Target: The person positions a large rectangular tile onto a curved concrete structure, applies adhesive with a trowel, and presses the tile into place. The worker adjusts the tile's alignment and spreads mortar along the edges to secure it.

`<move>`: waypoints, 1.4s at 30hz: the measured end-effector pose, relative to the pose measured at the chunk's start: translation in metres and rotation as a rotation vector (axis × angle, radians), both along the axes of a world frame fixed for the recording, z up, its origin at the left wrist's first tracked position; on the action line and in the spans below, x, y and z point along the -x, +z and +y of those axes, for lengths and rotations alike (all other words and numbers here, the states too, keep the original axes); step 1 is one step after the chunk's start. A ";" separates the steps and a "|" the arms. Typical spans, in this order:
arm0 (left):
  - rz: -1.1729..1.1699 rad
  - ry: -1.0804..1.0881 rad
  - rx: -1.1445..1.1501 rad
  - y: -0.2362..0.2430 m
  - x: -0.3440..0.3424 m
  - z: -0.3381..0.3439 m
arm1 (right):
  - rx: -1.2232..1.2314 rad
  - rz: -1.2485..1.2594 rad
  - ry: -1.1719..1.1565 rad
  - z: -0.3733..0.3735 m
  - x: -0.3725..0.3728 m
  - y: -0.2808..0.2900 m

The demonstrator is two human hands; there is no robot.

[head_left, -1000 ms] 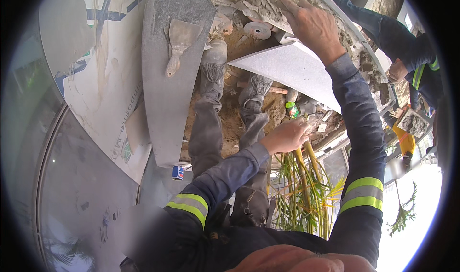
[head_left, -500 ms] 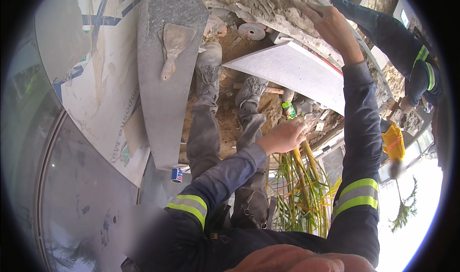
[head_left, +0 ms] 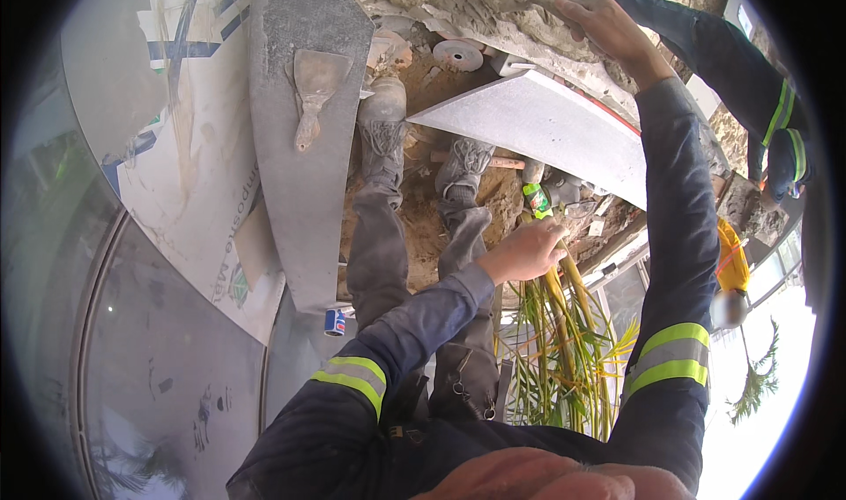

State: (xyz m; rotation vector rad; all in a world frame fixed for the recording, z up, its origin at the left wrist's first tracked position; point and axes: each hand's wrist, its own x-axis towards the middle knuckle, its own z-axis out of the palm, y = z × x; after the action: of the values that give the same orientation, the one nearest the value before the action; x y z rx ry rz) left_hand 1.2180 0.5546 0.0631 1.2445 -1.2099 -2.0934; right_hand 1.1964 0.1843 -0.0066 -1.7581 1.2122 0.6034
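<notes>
My right hand (head_left: 610, 35) reaches far forward over a bed of wet grey mortar (head_left: 476, 8), its fingers bent at the surface. Something grey shows at the fingertips, too indistinct to name. My left hand (head_left: 527, 251) is closed in front of my right leg, above the stems of a leafy plant (head_left: 560, 324); what it holds, if anything, is hidden. A pale stone slab (head_left: 551, 134) with a pointed end lies between my hands, beside the mortar. On a long grey slab (head_left: 300, 183) at left rests a putty knife (head_left: 315, 90).
A grinding disc (head_left: 458, 55) lies beyond my shoes. Near the pale slab are a green-labelled bottle (head_left: 536, 199) and a wooden handle (head_left: 493, 160). A blue can (head_left: 335, 322) stands beside the grey slab. White printed sheeting (head_left: 189, 165) spreads at left. A co-worker (head_left: 736, 68) bends at far right.
My right hand has shifted slightly forward along the mortar. My left hand stays nearly in place. The co-worker's arm and hand have moved at the right edge.
</notes>
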 end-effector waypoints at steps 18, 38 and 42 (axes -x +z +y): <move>-0.009 0.093 0.019 -0.006 0.006 0.001 | 0.730 -0.014 0.250 0.118 -0.022 0.024; 0.034 0.064 -0.001 -0.003 0.002 0.005 | 0.714 -0.098 0.324 0.120 -0.090 0.020; 0.036 0.075 0.014 -0.006 0.005 0.010 | 0.665 -0.144 0.253 0.113 -0.081 0.003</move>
State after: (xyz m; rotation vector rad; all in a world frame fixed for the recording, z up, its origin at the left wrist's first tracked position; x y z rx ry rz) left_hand 1.2126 0.5649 0.0575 1.2220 -1.1433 -2.0410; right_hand 1.2775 0.2973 -0.0041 -2.4897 1.1739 0.2069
